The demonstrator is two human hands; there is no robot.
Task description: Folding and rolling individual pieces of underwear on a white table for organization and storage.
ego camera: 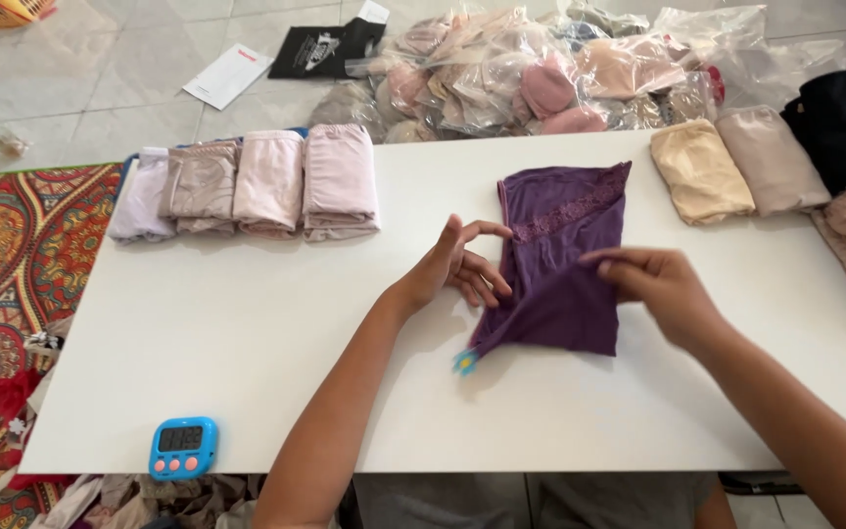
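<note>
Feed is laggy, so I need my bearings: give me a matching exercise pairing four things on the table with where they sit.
Things:
1. purple garment
2. blue timer
3. folded pink stack
4. folded tan piece

Places:
A. near-left table edge
B. far right
C. centre, under both hands
D. far left row

Pairs: 1-C, 2-A, 3-D, 4-B

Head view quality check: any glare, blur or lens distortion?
Head view: even daylight, soft shadows under the left hand and right hand; mild glare on the plastic bags; right hand's fingertips slightly motion-blurred over the purple garment; the white table edges bow from wide-angle distortion.
</note>
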